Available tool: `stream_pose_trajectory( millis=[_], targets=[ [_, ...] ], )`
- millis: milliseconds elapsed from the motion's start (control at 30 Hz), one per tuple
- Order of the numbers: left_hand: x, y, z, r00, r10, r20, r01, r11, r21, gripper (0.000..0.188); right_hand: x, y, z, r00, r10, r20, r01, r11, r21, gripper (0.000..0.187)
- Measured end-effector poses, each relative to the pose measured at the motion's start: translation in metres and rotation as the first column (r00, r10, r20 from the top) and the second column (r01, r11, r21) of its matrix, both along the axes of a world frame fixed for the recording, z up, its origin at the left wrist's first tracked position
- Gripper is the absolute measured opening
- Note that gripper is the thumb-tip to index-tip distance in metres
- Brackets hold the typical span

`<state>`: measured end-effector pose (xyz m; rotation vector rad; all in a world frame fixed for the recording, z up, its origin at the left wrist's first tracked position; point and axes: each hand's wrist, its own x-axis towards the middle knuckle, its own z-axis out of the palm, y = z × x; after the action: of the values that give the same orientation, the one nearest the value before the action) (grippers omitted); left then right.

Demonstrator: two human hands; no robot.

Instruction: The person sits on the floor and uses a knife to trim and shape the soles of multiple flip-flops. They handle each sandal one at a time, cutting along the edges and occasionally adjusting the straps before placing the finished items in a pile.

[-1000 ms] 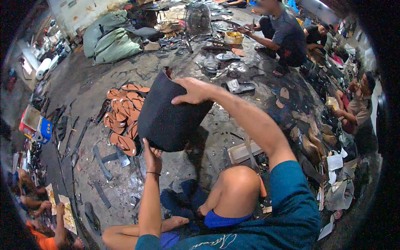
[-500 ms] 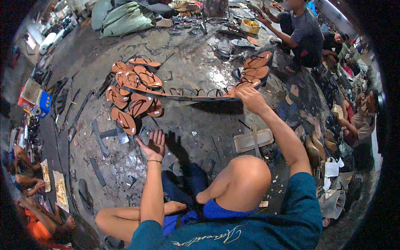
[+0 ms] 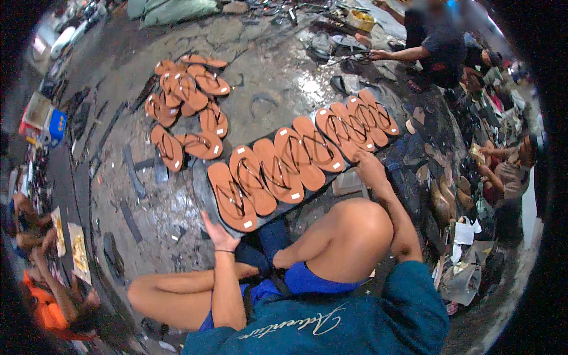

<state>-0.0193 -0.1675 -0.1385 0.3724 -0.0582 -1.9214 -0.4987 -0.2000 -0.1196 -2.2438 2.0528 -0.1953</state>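
A long dark board [image 3: 288, 214] carries a slanting row of brown flip-flops [image 3: 309, 151] with dark thong straps and small white labels, their tops facing me. My left hand [image 3: 220, 235] is at the board's near left corner, thumb along the end and fingers hidden beneath. Farther right, my right hand [image 3: 370, 168] grips the near edge, fingers partly hidden below it. Beyond the board's left end, a loose heap of similar flip-flops [image 3: 188, 93] lies on the floor.
My bent knees [image 3: 361, 228] are close below the board. Dark offcut strips [image 3: 133, 174] litter the floor at left, near a blue and red box [image 3: 56, 125]. A co-worker [image 3: 435, 50] sits at far right; others sit at both sides. Shoe forms [image 3: 444, 201] lie right.
The board has turned from nearly edge-on to face me and come nearer, its right end farther away. My left hand, earlier open and palm up, now holds its left corner.
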Motion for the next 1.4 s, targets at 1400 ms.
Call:
stream_pose_trajectory(
  millis=[1400],
  targets=[
    [-0.011, 0.016, 0.092, 0.826, -0.042, 0.562, -0.107, 0.967, 0.230, 0.025, 0.271, 0.212, 0.108, 0.523, -0.291, 0.801, 0.067, 0.951, 0.302, 0.036]
  ],
)
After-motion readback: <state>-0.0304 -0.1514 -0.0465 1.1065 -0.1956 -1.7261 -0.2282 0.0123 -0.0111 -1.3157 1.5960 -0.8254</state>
